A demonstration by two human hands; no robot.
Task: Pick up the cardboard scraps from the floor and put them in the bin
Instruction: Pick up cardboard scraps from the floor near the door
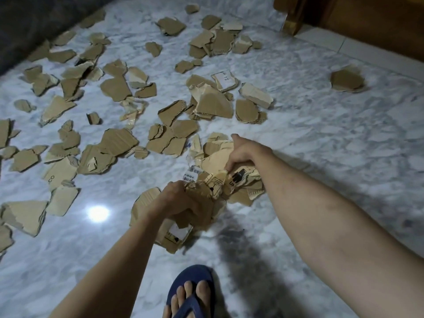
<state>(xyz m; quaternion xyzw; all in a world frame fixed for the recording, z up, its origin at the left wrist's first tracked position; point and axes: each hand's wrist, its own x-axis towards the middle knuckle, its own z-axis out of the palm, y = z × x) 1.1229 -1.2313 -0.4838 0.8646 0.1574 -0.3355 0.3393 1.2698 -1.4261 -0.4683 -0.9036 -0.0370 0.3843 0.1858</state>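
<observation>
- The white-grey marbled stone floor fills the view, with a bright lamp glare at about seven o'clock from the hands.
- Torn brown cardboard scraps lie scattered from nine o'clock round to twelve o'clock; one lone scrap sits well apart at two o'clock.
- A dark wooden piece of furniture stands at one o'clock, and a dark grey fabric edge at eleven o'clock.
- A foot in a blue flip-flop sandal is planted at six o'clock.
- The left hand curls tightly round a crumpled bunch of printed scraps, with more pieces hanging beneath the fist.
- The right hand, fingers bent downward, clutches a pale, printed wad of scraps touching the left hand's bunch.
- The step in hand appears to be gathering: both hands are loaded, yet most scraps remain on the floor, so the task looks early.
- No bin is in view, so its contents cannot be told.
- The next move likely calls for carrying both handfuls to the bin without shedding the loose lower pieces.
</observation>
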